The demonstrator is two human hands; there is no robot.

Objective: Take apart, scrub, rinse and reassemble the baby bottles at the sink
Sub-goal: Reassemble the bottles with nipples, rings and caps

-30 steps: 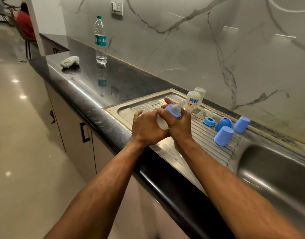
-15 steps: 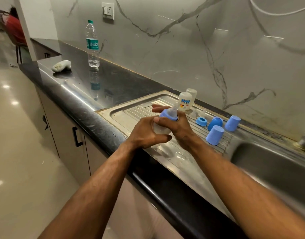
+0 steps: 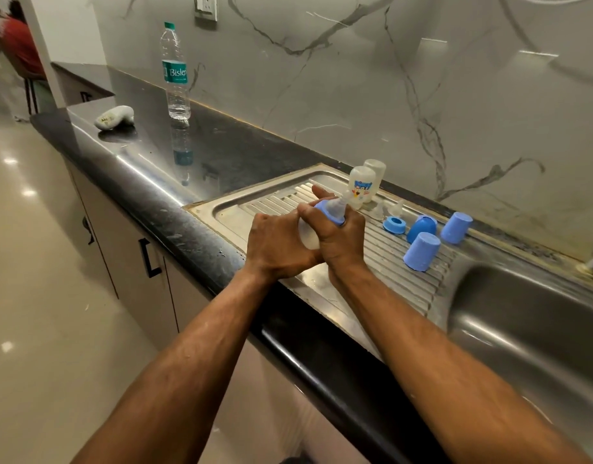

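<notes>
Both forearms reach over the counter edge and meet above the drainboard (image 3: 271,209). The left hand (image 3: 278,246) wraps the bottle (image 3: 308,237) body; the right hand (image 3: 342,236) curls round its blue collar (image 3: 328,217), index finger raised. Half a second ago the right fingers lay looser over the collar; now they grip lower and tighter.

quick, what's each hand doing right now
Left hand: closed around the body of the baby bottle.
Right hand: closed around the bottle's blue collar, just below the teat.
</notes>
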